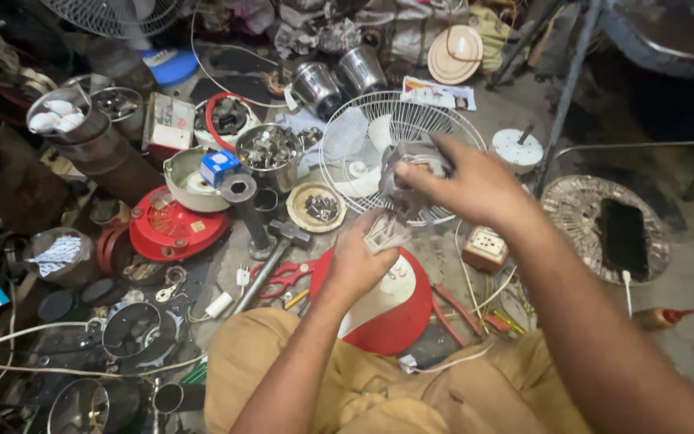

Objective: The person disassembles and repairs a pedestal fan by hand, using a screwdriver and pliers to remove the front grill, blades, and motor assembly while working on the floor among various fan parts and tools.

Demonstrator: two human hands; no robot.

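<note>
Nearest, at 6 o'clock: tan trousers (379, 394) over folded knees, both forearms reaching forward. Just beyond the knees lies a red-and-white dome cover (391, 309), with a white cord (443, 363) trailing at its near edge.

Left hand (357, 261), near centre, fingers curled tight on a small pale ribbed part (385, 233), which sticks out toward 1 o'clock. Right hand (475, 186), just beyond at 1 o'clock, fingers clamped over the top of a grey fan motor (410, 181). The motor sits in front of a white wire fan guard (379, 128); whether the two touch is unclear.

At 9 o'clock from the left hand: hammer (271, 257) with head pointing away, red-handled pliers (283, 277) beside it. Further toward 10 o'clock, a red round housing (174, 225) and a round dish of screws (316, 206).

At 3 o'clock from the hands: brown socket box (485, 247); past it a round silver tray (580, 217) with a dark slab on it.

Far, 12 o'clock: two steel cups (339, 80) and a cream round plate (455, 53).
</note>
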